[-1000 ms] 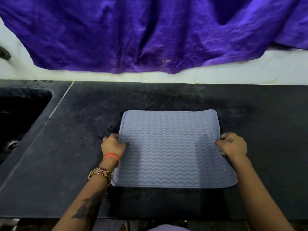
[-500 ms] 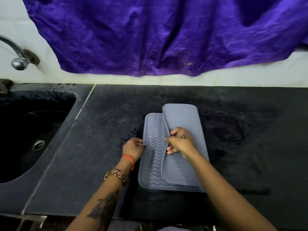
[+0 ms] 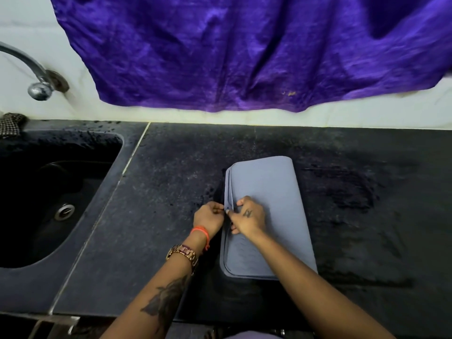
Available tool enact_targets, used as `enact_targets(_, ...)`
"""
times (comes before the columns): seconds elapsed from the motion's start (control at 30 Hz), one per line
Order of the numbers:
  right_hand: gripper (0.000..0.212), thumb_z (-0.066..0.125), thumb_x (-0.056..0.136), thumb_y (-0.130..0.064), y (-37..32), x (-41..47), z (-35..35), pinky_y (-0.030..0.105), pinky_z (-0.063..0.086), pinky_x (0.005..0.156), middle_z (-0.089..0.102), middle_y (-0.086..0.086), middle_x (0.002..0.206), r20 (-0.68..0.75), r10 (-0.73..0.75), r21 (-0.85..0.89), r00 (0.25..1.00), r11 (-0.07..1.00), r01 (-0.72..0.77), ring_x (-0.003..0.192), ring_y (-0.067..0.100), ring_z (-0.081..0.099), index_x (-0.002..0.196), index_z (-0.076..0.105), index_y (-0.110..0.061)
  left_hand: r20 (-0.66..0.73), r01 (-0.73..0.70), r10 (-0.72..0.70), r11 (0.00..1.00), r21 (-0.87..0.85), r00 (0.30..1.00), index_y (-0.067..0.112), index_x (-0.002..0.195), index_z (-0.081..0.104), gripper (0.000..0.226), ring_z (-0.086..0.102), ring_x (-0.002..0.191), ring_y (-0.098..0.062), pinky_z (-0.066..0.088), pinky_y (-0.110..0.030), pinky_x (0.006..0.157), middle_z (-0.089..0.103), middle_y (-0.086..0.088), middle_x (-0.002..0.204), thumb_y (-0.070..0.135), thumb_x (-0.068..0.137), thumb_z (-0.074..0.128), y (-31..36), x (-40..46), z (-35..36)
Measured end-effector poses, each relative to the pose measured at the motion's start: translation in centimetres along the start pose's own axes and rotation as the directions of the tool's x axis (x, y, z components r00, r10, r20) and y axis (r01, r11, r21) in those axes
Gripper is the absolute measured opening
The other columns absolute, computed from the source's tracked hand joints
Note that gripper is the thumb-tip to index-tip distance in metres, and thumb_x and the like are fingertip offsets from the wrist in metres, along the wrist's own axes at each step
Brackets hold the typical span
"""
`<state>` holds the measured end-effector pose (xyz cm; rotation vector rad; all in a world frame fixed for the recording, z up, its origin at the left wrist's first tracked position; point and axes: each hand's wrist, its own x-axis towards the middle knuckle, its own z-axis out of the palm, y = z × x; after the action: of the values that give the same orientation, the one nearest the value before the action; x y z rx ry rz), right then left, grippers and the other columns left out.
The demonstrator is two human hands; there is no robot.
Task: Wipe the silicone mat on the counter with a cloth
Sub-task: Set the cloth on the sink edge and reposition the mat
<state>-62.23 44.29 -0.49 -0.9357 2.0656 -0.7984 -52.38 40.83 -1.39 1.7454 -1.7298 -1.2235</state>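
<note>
The grey-blue silicone mat [image 3: 271,192] lies folded in half on the black counter [image 3: 171,182], its smooth underside facing up and both long edges stacked at the left. My left hand [image 3: 208,218] pinches the mat's left edges from outside. My right hand [image 3: 248,216] rests on top of the fold and grips the same edges, fingertips meeting the left hand. A checked cloth [image 3: 11,124] lies at the far left behind the sink; only part of it shows.
A black sink [image 3: 49,192] with a drain is set into the counter at left, with a metal tap [image 3: 36,86] above it. A purple cloth [image 3: 244,50] hangs on the white wall behind. Wet dark smears mark the counter right of the mat.
The mat went from flat and open to folded in half. My right hand carried the right edge over to the left edge, where both hands now meet.
</note>
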Motion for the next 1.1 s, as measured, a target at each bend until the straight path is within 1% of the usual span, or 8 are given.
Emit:
enact_targets(0.1,0.033,0.064,0.083,-0.022,0.1,-0.5,-0.2,0.045,0.057,0.077,0.070,0.019,0.093,0.087,-0.048,-0.070,0.995,0.996,0.054,0.081,0.034,0.070,0.112,0.056,-0.008,0.004,0.008,-0.008,1.000,0.026,1.000,0.013,0.098,0.067,0.016,0.061,0.097,-0.020,0.039,-0.017,0.078,0.069,-0.009,0.102,0.015,0.087,0.056,0.1,0.2,0.0)
enact_targets(0.2,0.036,0.065,0.084,-0.019,0.6,-0.9,-2.3,0.045,0.053,0.086,0.066,0.007,0.090,0.169,-0.059,0.021,0.984,0.998,0.056,0.087,0.030,0.068,0.118,0.060,-0.009,0.021,0.024,-0.025,0.999,0.034,0.999,0.013,0.091,0.068,0.013,0.063,0.097,-0.029,0.049,-0.029,0.087,0.070,-0.014,0.099,0.019,0.085,0.058,0.5,0.6,0.0)
enact_targets(0.37,0.034,0.066,0.082,-0.028,2.8,-1.1,-9.6,0.030,0.044,0.089,0.065,0.006,0.112,-0.318,-0.147,-0.196,0.937,0.977,0.087,0.107,0.028,0.056,0.115,0.064,-0.020,0.016,0.040,-0.042,0.991,0.128,0.999,0.013,0.092,0.066,0.029,0.065,0.088,-0.028,0.053,-0.035,0.083,0.068,-0.008,0.090,0.037,0.077,0.067,1.9,1.0,0.3)
enact_targets(0.43,0.044,0.063,0.083,-0.034,4.3,-1.0,-12.3,0.034,0.041,0.093,0.057,0.010,0.122,-0.364,-0.125,-0.295,0.923,0.956,0.013,0.114,0.031,0.048,0.125,0.056,-0.021,0.024,0.014,-0.019,0.980,0.197,1.000,0.008,0.081,0.068,0.031,0.063,0.078,-0.026,0.050,-0.030,0.071,0.065,-0.007,0.075,0.038,0.077,0.067,2.6,0.9,0.3)
enact_targets(0.53,0.059,0.062,0.085,-0.040,6.0,-1.1,-14.0,0.035,0.045,0.092,0.052,0.010,0.133,-0.154,0.124,-0.114,0.980,0.983,-0.142,0.118,0.028,0.050,0.135,0.045,-0.015,0.041,0.018,-0.027,0.978,0.206,0.999,0.003,0.075,0.068,0.031,0.058,0.069,-0.024,0.044,-0.028,0.063,0.060,-0.005,0.067,0.034,0.076,0.068,3.4,1.1,0.2)
enact_targets(0.6,0.048,0.061,0.087,-0.038,6.6,-1.5,-13.9,0.032,0.048,0.080,0.059,0.006,0.124,0.060,0.217,0.198,0.974,0.954,-0.225,0.104,0.020,0.058,0.127,0.053,-0.013,0.065,0.012,-0.027,0.975,0.222,0.998,0.005,0.073,0.069,0.023,0.060,0.069,-0.024,0.049,-0.029,0.066,0.062,-0.007,0.070,0.029,0.073,0.070,3.8,1.5,0.0)
enact_targets(0.67,0.031,0.061,0.088,-0.033,6.9,-1.7,-13.9,0.027,0.048,0.068,0.066,0.004,0.111,0.155,0.183,0.318,0.971,0.921,-0.225,0.087,0.011,0.061,0.113,0.061,-0.014,0.093,0.001,-0.024,0.972,0.235,0.995,0.009,0.077,0.070,0.016,0.065,0.072,-0.026,0.056,-0.033,0.074,0.068,-0.010,0.076,0.024,0.072,0.071,4.0,1.8,-0.3)
enact_targets(1.1,0.018,0.062,0.085,-0.001,4.2,-0.3,-14.4,0.011,0.049,0.054,0.068,-0.001,0.088,0.161,-0.080,0.358,0.984,0.934,0.017,0.076,0.009,0.063,0.099,0.064,-0.011,0.036,0.146,-0.141,0.956,-0.253,0.989,0.014,0.074,0.064,0.015,0.055,0.040,-0.012,0.057,-0.029,0.055,0.065,-0.005,0.065,0.001,0.072,0.070,2.1,0.6,-2.3)
